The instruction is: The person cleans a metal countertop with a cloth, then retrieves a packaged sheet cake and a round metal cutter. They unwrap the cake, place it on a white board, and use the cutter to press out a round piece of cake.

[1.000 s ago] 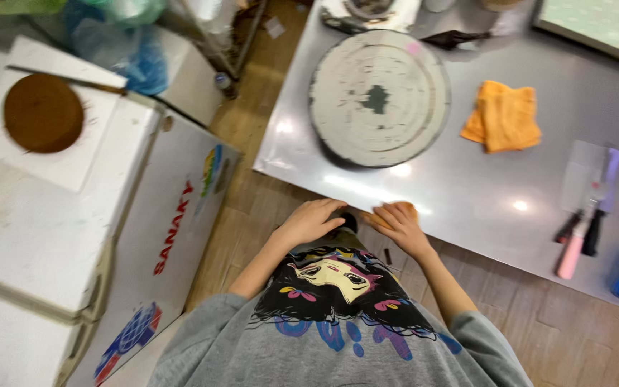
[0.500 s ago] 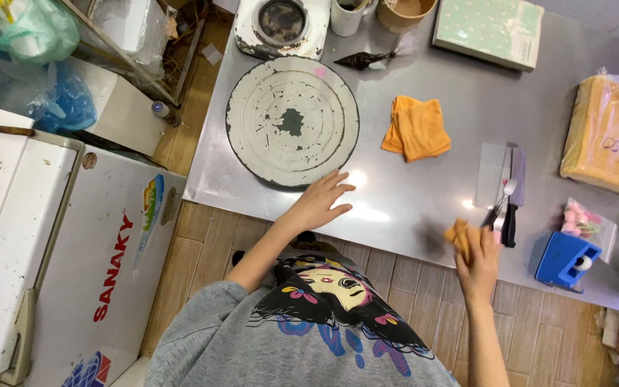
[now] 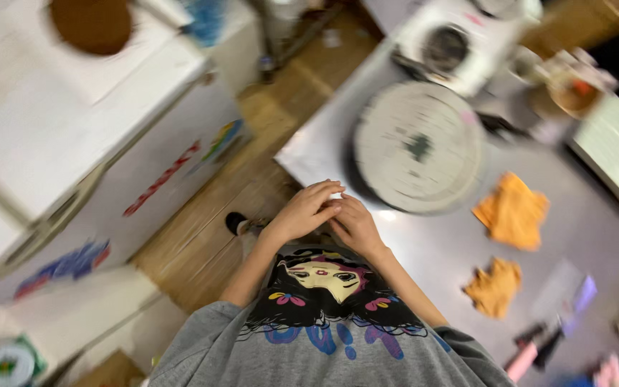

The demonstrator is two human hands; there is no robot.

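Both hands rejoined – round grey turntable | crumpled orange cloths

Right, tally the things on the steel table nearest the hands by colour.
Orange cloths: 2, one beside the turntable, one nearer the table edge
Grey round turntable: 1
Pink-handled tool: 1
Total: 4
Left hand and right hand touch each other and hold nothing.

Our left hand and right hand touch, empty, just below the round turntable; orange cloths lie right of it.
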